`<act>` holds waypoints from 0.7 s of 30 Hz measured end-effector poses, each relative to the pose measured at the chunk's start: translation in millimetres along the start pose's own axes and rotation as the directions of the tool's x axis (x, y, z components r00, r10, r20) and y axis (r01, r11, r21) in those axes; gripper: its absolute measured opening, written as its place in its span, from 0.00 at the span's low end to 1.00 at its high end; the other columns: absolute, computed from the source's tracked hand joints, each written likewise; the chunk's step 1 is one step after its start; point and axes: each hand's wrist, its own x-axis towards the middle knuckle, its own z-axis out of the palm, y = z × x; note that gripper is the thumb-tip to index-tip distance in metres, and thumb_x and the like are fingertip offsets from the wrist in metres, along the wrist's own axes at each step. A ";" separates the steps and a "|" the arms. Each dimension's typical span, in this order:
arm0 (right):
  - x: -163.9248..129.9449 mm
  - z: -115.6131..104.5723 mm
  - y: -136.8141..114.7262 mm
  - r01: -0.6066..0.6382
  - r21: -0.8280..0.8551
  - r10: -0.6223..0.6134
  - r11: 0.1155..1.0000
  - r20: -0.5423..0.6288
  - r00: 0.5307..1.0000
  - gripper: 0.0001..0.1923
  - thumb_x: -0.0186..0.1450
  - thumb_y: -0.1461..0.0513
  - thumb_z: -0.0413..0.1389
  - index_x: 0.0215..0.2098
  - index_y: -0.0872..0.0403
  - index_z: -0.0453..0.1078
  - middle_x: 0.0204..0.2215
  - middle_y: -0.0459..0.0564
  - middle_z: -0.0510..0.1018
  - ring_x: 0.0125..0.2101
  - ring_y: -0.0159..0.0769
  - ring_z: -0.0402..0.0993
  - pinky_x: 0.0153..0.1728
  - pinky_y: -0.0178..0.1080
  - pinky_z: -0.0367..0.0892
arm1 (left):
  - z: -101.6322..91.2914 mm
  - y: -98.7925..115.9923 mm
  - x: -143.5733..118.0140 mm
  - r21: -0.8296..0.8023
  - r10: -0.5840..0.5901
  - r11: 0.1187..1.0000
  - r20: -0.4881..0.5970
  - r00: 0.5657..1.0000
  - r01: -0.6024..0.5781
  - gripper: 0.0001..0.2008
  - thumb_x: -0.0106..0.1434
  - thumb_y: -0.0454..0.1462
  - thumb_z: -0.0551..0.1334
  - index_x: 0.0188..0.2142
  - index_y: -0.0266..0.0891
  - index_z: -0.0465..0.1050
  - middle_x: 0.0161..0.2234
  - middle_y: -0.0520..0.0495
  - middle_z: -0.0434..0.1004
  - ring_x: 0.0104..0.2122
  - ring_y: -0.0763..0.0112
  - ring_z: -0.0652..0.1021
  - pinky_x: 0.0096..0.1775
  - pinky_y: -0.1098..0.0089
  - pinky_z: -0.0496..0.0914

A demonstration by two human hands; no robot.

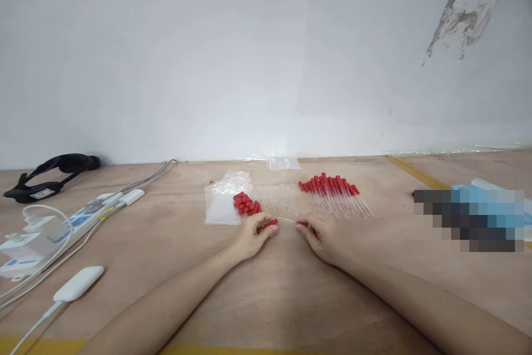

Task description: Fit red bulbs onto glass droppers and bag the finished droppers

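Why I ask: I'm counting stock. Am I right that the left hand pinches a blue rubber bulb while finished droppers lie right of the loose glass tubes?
Not quite: the head view shows the bulb in the left hand is red. The finished droppers do lie right of the glass tubes.

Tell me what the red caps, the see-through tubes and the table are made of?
Red caps: probably soft rubber, going by the matte, even red. Tubes: clear glass or plastic; the table shows through them, and the picture can't settle which. Table: looks like plywood, a dull tan with faint grain. The left hand pinches a cap, the right hand a tube.
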 end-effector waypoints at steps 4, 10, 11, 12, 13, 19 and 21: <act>0.3 2.5 0.0 -0.014 0.041 0.012 0.999 0.051 0.999 0.09 0.62 0.62 0.47 0.32 0.52 0.69 0.27 0.45 0.75 0.29 0.30 0.70 0.33 0.34 0.62 | -0.5 2.7 -0.5 0.066 0.041 0.997 -0.041 0.998 -0.038 0.09 0.59 0.40 0.57 0.32 0.35 0.68 0.26 0.50 0.70 0.26 0.74 0.70 0.29 0.75 0.65; -1.4 6.0 4.9 -0.009 0.093 -0.005 0.996 0.142 0.990 0.11 0.63 0.61 0.46 0.30 0.52 0.69 0.26 0.44 0.75 0.27 0.30 0.68 0.32 0.33 0.60 | 0.1 -0.1 -4.1 -0.015 0.037 0.999 -0.015 0.999 -0.037 0.11 0.61 0.41 0.55 0.31 0.34 0.69 0.23 0.50 0.69 0.22 0.75 0.71 0.27 0.75 0.65; -1.8 6.2 6.4 0.000 0.090 -0.014 0.996 0.158 0.987 0.10 0.63 0.61 0.46 0.30 0.52 0.69 0.26 0.44 0.75 0.27 0.30 0.68 0.33 0.34 0.60 | -0.1 -0.4 -4.9 -0.006 0.040 0.999 -0.013 0.999 -0.040 0.11 0.60 0.41 0.55 0.31 0.34 0.69 0.23 0.50 0.69 0.22 0.76 0.71 0.26 0.76 0.65; -2.2 6.1 8.0 0.009 0.080 -0.023 0.997 0.174 0.985 0.10 0.63 0.61 0.46 0.31 0.52 0.69 0.26 0.44 0.75 0.27 0.30 0.68 0.34 0.35 0.59 | -0.4 -0.4 -5.8 0.008 0.042 0.999 -0.011 0.999 -0.042 0.11 0.60 0.41 0.55 0.31 0.34 0.70 0.23 0.50 0.69 0.21 0.76 0.71 0.26 0.76 0.65; -2.6 5.7 9.6 0.019 0.065 -0.031 0.998 0.185 0.982 0.10 0.63 0.60 0.47 0.31 0.51 0.69 0.26 0.44 0.75 0.27 0.30 0.67 0.35 0.36 0.58 | -0.7 -0.1 -6.7 0.022 0.043 0.999 -0.006 0.999 -0.042 0.11 0.60 0.41 0.55 0.32 0.34 0.70 0.23 0.50 0.70 0.21 0.76 0.70 0.25 0.76 0.65; -1.7 -0.9 14.1 0.107 -0.046 -0.093 0.993 0.243 0.966 0.12 0.63 0.59 0.46 0.29 0.50 0.70 0.23 0.44 0.75 0.24 0.31 0.64 0.34 0.38 0.55 | -2.5 7.4 -9.6 0.132 0.067 0.988 0.087 0.994 -0.078 0.10 0.59 0.40 0.57 0.32 0.37 0.73 0.26 0.49 0.74 0.24 0.74 0.71 0.28 0.76 0.65; -0.9 -2.0 13.6 0.132 -0.086 -0.108 0.988 0.240 0.965 0.13 0.63 0.60 0.46 0.28 0.51 0.70 0.22 0.45 0.75 0.23 0.31 0.63 0.33 0.38 0.53 | -3.0 10.6 -9.0 0.191 0.075 0.977 0.100 0.992 -0.093 0.09 0.58 0.40 0.58 0.32 0.37 0.73 0.26 0.50 0.75 0.25 0.74 0.71 0.28 0.76 0.64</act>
